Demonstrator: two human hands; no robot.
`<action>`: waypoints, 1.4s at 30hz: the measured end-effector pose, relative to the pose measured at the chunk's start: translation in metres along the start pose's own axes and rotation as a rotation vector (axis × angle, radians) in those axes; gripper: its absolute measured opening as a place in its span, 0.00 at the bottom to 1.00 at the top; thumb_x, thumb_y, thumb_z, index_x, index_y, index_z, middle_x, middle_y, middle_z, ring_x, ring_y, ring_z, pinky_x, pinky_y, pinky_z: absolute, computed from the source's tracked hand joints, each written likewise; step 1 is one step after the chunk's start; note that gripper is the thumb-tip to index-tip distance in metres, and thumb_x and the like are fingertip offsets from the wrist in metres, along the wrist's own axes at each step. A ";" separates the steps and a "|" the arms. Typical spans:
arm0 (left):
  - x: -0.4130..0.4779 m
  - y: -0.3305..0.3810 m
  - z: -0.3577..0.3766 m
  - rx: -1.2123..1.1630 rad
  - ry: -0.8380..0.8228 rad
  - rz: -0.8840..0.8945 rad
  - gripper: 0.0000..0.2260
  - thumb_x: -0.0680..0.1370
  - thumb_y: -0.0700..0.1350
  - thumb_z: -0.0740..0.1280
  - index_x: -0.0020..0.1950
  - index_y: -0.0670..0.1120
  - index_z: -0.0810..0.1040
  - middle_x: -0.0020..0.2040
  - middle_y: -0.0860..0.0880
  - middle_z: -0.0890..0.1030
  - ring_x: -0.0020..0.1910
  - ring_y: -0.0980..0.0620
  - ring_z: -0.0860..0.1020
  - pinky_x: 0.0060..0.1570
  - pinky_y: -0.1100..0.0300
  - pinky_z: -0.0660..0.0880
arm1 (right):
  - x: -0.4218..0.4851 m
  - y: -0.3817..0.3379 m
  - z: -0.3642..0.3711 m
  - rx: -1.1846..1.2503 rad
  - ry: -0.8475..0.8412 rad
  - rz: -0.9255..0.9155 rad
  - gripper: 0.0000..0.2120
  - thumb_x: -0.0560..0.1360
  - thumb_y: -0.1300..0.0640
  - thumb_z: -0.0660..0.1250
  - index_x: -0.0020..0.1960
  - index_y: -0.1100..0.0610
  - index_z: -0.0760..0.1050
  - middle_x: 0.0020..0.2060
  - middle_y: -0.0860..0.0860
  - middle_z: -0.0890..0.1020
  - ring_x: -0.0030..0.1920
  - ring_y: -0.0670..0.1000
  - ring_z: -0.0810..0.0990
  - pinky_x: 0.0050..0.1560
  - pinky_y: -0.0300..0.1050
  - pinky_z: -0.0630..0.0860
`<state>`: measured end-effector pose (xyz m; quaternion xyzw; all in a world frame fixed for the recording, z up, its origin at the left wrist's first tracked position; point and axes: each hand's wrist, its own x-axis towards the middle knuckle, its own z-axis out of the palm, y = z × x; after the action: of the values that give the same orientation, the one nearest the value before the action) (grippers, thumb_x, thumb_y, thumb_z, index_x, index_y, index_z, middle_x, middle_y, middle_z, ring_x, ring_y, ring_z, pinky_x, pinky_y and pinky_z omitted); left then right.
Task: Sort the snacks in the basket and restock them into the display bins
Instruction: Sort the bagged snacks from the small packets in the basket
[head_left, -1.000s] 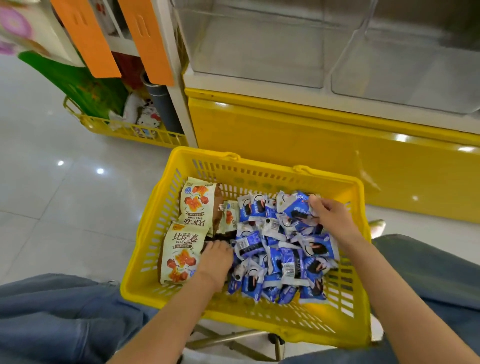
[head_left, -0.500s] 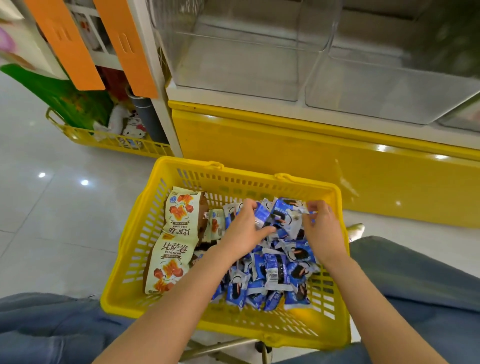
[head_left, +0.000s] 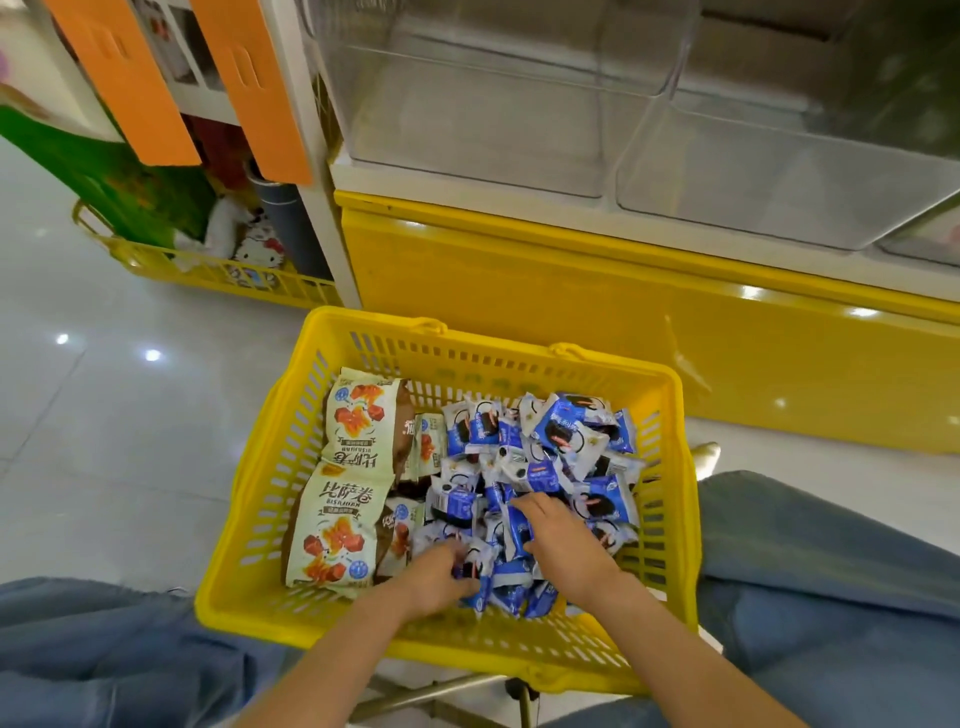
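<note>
The left hand (head_left: 434, 579) curls its fingers round small blue-and-white plastic snack packets (head_left: 556, 431) at the heap's near edge; just right of it, the right hand (head_left: 566, 548) pinches another. The rest of the heap lies straight beyond both hands in the yellow slatted plastic basket (head_left: 493, 358). Farther beyond and above stand clear plastic display bins (head_left: 467, 119), so the carry probably goes forward and up.

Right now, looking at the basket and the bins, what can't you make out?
Head view only.
1. Grip of the left hand and right hand: fingertips buried among the blue packets.
2. Bottom of the basket: covered by packets and cream bags.
3. Tops of the clear bins: cut off by the upper edge.
4. Blue packet print: too small, blurred.
</note>
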<state>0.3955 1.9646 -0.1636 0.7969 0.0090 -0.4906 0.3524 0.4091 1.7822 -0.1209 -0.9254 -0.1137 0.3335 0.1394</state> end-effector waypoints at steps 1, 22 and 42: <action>0.004 0.004 0.002 -0.021 -0.022 -0.014 0.27 0.77 0.48 0.66 0.72 0.43 0.60 0.69 0.45 0.68 0.64 0.49 0.70 0.54 0.65 0.67 | 0.001 0.001 0.000 0.001 -0.017 0.021 0.29 0.79 0.61 0.60 0.76 0.53 0.51 0.74 0.50 0.57 0.74 0.55 0.55 0.73 0.50 0.57; -0.028 0.085 -0.033 -0.533 0.169 0.291 0.21 0.77 0.44 0.66 0.68 0.55 0.66 0.57 0.59 0.71 0.53 0.62 0.73 0.46 0.69 0.71 | -0.019 0.000 -0.074 0.312 0.382 0.069 0.10 0.71 0.44 0.69 0.36 0.47 0.72 0.29 0.43 0.70 0.29 0.40 0.67 0.27 0.31 0.62; 0.006 0.100 -0.073 -0.270 0.505 0.275 0.13 0.80 0.42 0.59 0.64 0.46 0.71 0.65 0.50 0.73 0.57 0.58 0.71 0.53 0.69 0.64 | -0.020 0.028 -0.112 0.476 0.982 -0.005 0.06 0.78 0.60 0.62 0.53 0.55 0.76 0.45 0.45 0.79 0.44 0.40 0.77 0.45 0.32 0.74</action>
<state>0.4912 1.9288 -0.0935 0.8332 0.0537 -0.2196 0.5046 0.4702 1.7298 -0.0355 -0.9149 0.0414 -0.1215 0.3827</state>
